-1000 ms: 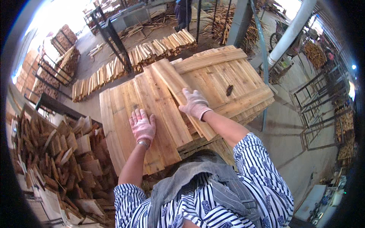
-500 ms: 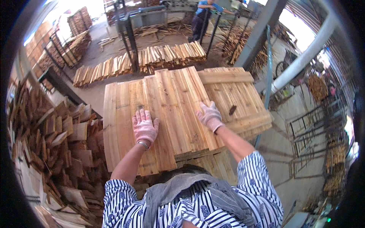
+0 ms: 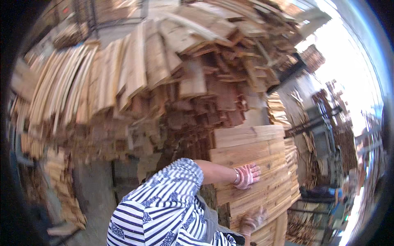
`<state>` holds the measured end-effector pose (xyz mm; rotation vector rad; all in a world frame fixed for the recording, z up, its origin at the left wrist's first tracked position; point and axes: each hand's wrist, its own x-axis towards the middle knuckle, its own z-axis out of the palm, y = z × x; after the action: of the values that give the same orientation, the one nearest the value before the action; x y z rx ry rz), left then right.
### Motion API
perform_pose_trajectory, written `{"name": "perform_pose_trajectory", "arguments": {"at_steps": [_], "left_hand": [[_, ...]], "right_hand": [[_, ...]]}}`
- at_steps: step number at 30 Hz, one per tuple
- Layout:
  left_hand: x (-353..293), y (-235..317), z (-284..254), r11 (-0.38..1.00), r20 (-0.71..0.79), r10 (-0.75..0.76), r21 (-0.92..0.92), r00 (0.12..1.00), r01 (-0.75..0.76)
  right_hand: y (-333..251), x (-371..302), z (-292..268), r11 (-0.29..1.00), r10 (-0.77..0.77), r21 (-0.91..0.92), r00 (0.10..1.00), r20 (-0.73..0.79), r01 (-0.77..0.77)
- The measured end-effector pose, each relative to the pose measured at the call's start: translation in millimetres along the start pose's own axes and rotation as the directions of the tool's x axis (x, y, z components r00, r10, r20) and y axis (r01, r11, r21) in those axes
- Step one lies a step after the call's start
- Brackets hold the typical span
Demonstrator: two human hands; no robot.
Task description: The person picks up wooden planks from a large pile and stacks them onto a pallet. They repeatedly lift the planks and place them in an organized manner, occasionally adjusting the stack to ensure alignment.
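Flat wooden boards (image 3: pixel 262 153) lie side by side, edge to edge, on a stack to my right. My left hand (image 3: pixel 248 175), in a pale pinkish work glove, rests on these boards with its fingers stretched out and holds nothing. Nearer the lower edge is my right hand (image 3: pixel 253 219), also gloved, over the same boards. Motion smears its fingers, so whether it grips a board does not show.
A large heap of loose wooden slats (image 3: pixel 160 61) rises in front of me and to the left, blurred by motion. Dark metal frames (image 3: pixel 333 158) stand farther off at the right. Toward the lower right a person in blue (image 3: pixel 331 192) is visible beyond the boards.
My view has swung left, bringing the slat heap to the middle and the board stack to the lower right. My left hand still lies flat on the boards; my right hand is now blurred.
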<state>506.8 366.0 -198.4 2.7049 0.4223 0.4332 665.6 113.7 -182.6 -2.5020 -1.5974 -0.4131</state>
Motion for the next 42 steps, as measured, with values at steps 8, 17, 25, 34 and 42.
{"name": "perform_pose_trajectory", "arguments": {"at_steps": [8,17,25,34,42], "left_hand": [[-237,45,-40,0.989,-0.395,-0.141,-0.007,0.908,0.151],[-570,34,-108,-0.249,-0.575,-0.649,-0.458,-0.499,0.853],[-854,74,-266,0.664,-0.133,-0.339,-0.735,-0.932,-0.137],[-847,61,-333,0.641,-0.236,-0.529,-0.741,-0.815,-0.201],[-740,48,-376,0.438,-0.484,-0.501,-0.857,-0.717,0.272]], "right_hand": [[-185,53,-10,0.43,-0.586,0.693,0.763,-0.274,0.579],[-320,21,-14,0.164,-0.917,0.944,0.398,0.038,0.287],[-468,5,-28,0.355,-0.929,0.934,0.129,0.347,0.046],[-735,-28,-134,-0.139,-0.99,0.953,-0.075,-0.123,0.269],[-935,-89,-249,0.318,-0.948,0.766,-0.159,0.277,-0.558]]}}
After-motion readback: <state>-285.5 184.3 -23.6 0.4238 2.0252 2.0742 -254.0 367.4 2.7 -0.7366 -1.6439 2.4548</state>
